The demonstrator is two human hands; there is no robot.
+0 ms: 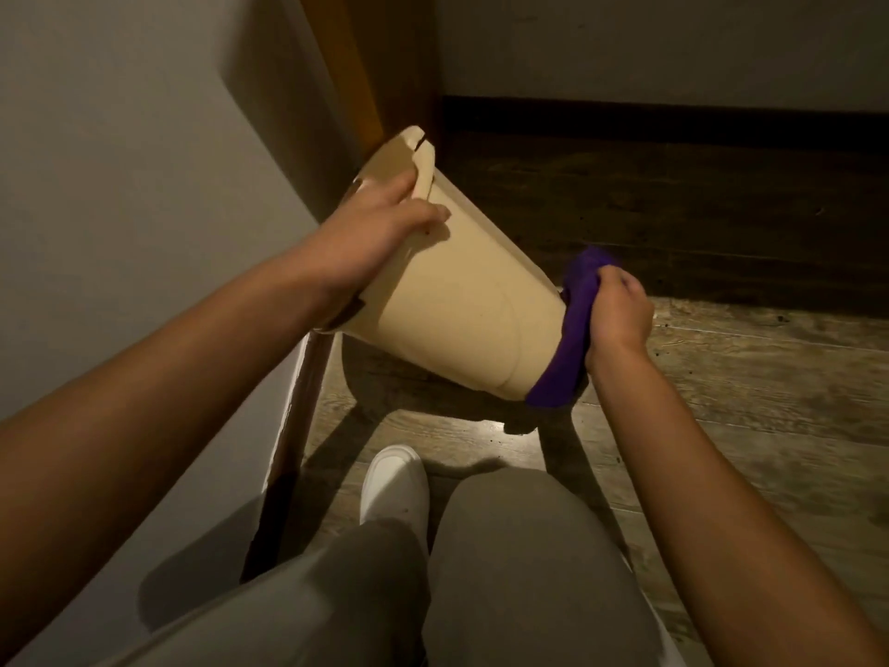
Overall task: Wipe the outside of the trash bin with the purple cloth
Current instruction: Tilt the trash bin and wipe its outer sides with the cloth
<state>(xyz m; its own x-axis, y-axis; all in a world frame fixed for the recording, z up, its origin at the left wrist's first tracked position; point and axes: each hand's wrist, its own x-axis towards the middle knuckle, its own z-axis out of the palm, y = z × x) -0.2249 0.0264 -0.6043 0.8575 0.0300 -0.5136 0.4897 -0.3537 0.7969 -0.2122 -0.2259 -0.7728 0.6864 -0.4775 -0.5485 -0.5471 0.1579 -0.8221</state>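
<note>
Grey knees [481, 570] are closest. The left hand [370, 238] holds the bin [457, 300] by its rim, tipped up off the floor [721, 377]. The right hand [620, 315] has its fingers [620, 281] closed on the cloth [572, 329], pressed on the bin's bottom. Push too hard and the bin could slip from the left hand

A pale wall [120, 161] rises on the left; worn wood-plank floor [721, 368] runs to a dark baseboard [649, 115], dimly lit, shadowed beyond
</note>
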